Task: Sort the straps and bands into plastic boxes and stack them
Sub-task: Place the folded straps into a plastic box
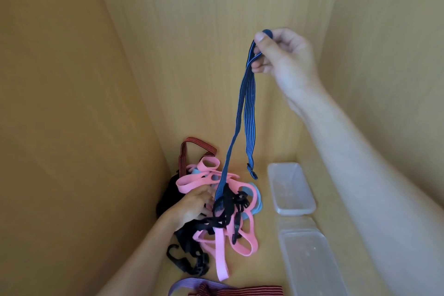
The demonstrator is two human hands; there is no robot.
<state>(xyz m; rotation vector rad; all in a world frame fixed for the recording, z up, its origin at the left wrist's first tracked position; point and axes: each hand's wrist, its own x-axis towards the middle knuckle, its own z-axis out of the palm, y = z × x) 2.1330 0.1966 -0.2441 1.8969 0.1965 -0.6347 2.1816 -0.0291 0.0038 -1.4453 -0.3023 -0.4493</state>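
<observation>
Head view: the right hand (pixel 281 53), grip clamped on the blue striped elastic strap (pixel 242 108), holds it high at 1 o'clock; its lower end looks caught in the pink-and-black strap pile (pixel 225 216). The left hand (pixel 192 206) rests there, grip unclear. Pin the pile, draw upward gently.

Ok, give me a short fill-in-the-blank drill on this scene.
The right hand holds up a ____ strap.
The other hand, the ____ one, rests on the pile.
The clear boxes lie to the pile's ____.
Missing words: blue; left; right.
</observation>
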